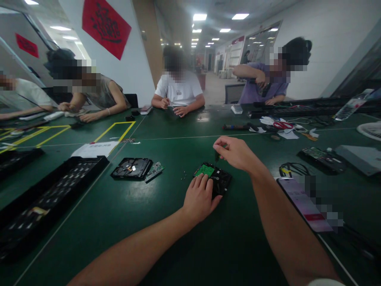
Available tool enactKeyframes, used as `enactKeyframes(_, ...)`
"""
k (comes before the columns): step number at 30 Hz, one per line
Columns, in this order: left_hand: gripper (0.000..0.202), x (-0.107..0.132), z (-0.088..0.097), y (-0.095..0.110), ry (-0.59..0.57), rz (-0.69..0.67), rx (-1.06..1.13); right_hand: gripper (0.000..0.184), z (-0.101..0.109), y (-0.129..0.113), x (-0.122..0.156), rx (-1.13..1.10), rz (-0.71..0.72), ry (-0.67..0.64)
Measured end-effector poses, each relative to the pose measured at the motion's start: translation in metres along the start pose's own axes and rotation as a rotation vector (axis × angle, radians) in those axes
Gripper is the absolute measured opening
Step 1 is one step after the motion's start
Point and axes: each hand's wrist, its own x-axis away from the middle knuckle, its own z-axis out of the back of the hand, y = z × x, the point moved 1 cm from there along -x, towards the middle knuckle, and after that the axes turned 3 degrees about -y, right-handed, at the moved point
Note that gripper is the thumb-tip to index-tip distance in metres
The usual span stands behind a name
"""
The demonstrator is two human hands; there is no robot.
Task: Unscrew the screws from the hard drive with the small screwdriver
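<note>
A black hard drive [225, 179] lies on the green table in front of me, with a bright green circuit board [204, 170] on its upper face. My left hand [199, 196] grips the drive from the near side, fingers across its top and thumb along the near edge, hiding part of it. Above the drive, my right hand [235, 154] is closed around a small dark screwdriver [217, 156], held upright with its tip down at the board's right edge. Several tiny screws [183, 174] lie just left of the drive.
Another opened drive casing [131, 168] and a loose circuit board [154, 171] lie to the left, near a long black tray [50, 198]. At right are a phone [306, 204], coiled cable [293, 169] and another drive [322, 159]. Several people sit across the table.
</note>
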Motion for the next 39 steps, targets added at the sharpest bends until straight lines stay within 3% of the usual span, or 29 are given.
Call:
enactKeyframes(6, 0.059, 0.004, 0.003, 0.005, 0.000, -0.045, -0.006, 0.015, 0.000, -0.001, 0.000, -0.049, -0.050, -0.010)
enactKeyframes(13, 0.055, 0.008, 0.005, 0.010, -0.072, -0.331, 0.048, 0.019, -0.002, 0.002, -0.001, -0.003, 0.004, -0.034)
enactKeyframes(16, 0.051, 0.008, 0.004, 0.010, -0.081, -0.393, 0.074, 0.017, 0.000, 0.002, -0.001, 0.019, 0.001, -0.017)
enactKeyframes(30, 0.047, 0.012, 0.005, 0.019, -0.091, -0.256, -0.018, 0.014, 0.002, 0.003, 0.000, -0.043, -0.012, -0.023)
enactKeyframes(39, 0.048, 0.017, -0.005, 0.020, -0.106, -0.196, -0.023, 0.016, 0.002, 0.002, 0.000, -0.016, 0.004, -0.039)
